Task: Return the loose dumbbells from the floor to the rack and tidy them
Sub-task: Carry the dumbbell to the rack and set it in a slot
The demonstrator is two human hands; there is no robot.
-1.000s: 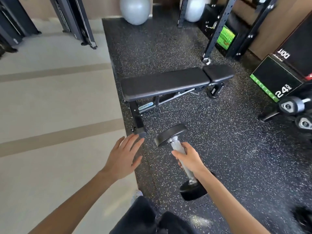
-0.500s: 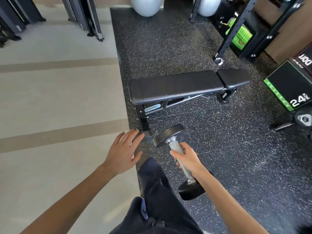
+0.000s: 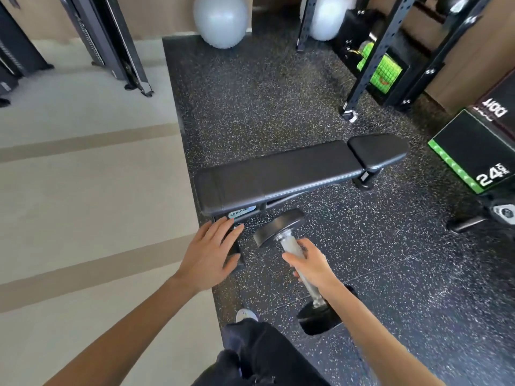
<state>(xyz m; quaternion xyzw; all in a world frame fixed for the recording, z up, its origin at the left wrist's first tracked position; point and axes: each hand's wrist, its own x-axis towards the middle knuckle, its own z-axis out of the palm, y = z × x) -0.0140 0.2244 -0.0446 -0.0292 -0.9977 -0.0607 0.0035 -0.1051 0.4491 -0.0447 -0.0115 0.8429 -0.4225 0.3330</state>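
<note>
My right hand (image 3: 312,267) grips the silver handle of a black round-headed dumbbell (image 3: 278,227), carried above the speckled rubber floor. One head points toward the bench, the other sits low beside my forearm. My left hand (image 3: 209,253) hovers with fingers spread and straight, holding nothing, near the bench's foot. At the right edge, the end of another dumbbell (image 3: 503,213) shows on what looks like the rack; the rest of it is cut off.
A black flat bench (image 3: 292,174) lies across the mat just ahead. A black and green plyo box (image 3: 473,151) stands at right, a squat rack post (image 3: 362,65) behind it. Two grey exercise balls (image 3: 221,18) sit at the back. Beige flooring (image 3: 83,190) lies left.
The view has moved closer to the bench and tilted, and my leg has stepped forward. The dumbbell stays in my right hand; my left hand stays spread.
</note>
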